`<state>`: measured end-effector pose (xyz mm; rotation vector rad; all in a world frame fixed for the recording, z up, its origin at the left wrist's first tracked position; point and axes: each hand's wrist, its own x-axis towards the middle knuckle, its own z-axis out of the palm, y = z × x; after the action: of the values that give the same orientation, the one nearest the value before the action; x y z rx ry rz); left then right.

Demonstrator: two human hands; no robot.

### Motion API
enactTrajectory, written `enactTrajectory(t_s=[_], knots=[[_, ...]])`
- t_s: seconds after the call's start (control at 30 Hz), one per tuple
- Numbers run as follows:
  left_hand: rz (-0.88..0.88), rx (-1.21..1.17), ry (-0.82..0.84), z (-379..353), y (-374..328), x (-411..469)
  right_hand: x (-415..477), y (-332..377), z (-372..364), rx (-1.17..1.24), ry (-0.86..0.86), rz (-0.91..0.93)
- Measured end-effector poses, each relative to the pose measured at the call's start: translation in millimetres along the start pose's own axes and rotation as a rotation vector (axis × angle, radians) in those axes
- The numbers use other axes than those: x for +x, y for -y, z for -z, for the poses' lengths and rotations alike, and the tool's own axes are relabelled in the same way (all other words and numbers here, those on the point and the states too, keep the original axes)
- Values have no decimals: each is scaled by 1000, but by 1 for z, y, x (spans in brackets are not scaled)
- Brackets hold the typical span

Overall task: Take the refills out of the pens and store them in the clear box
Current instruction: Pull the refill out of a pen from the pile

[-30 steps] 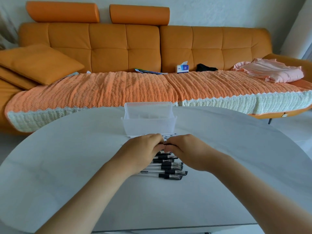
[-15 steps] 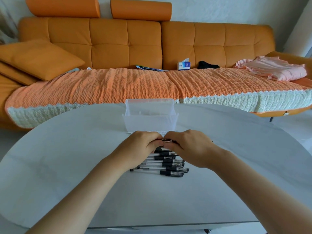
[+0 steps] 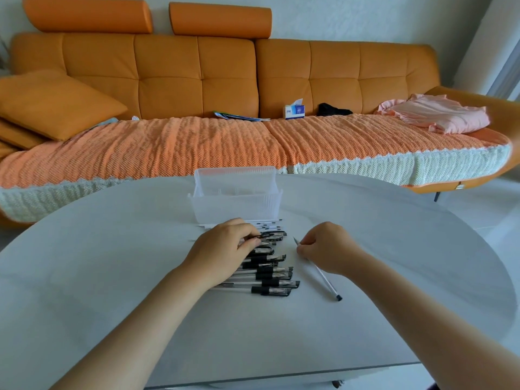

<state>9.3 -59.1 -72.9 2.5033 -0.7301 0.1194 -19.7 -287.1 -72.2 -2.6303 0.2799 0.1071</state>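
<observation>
Pens [image 3: 270,274] lie in a row at centre frame, partly under the left hand [image 3: 225,249], whose curled fingers pinch a small black part [image 3: 254,240] at the row's far end. Right of centre, the right hand [image 3: 326,249] pinches a thin clear stick, seemingly a refill [image 3: 323,279], its black end on the table [image 3: 112,277]. Better to lift it level and lay it lengthwise in the clear box [image 3: 236,206], just above centre.

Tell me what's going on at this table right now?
A person is taking pens apart. The right hand grips an uncapped pen, tip pointing away, beside the row of capped pens on the table. The left hand pinches what looks like its black cap over that row. The clear box stands just behind; thin white sticks, likely refills, lie before it.
</observation>
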Motion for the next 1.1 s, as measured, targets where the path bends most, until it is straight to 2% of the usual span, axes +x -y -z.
enactTrajectory(t_s=[0.2, 0.4, 0.53, 0.67, 0.83, 0.93, 1.1], knots=[[18, -56, -42, -7, -18, 9, -3, -1, 6, 3, 19, 40], [14, -116, -67, -14, -36, 18, -13, 0, 23, 159, -12, 314], [5, -118, -77, -26, -46, 27, -3, -9, 24, 161, -64, 319], [37, 109, -80, -35, -58, 34, 13, -29, 27, 34, -140, 153], [141, 325, 62, -48, -85, 47, 27, -49, 21, -58, -194, 5], [149, 497, 114, -58, -94, 54, 29, -53, 18, -53, -166, 11], [151, 660, 150, -61, -103, 58, 26, -53, 20, -60, -172, 130]])
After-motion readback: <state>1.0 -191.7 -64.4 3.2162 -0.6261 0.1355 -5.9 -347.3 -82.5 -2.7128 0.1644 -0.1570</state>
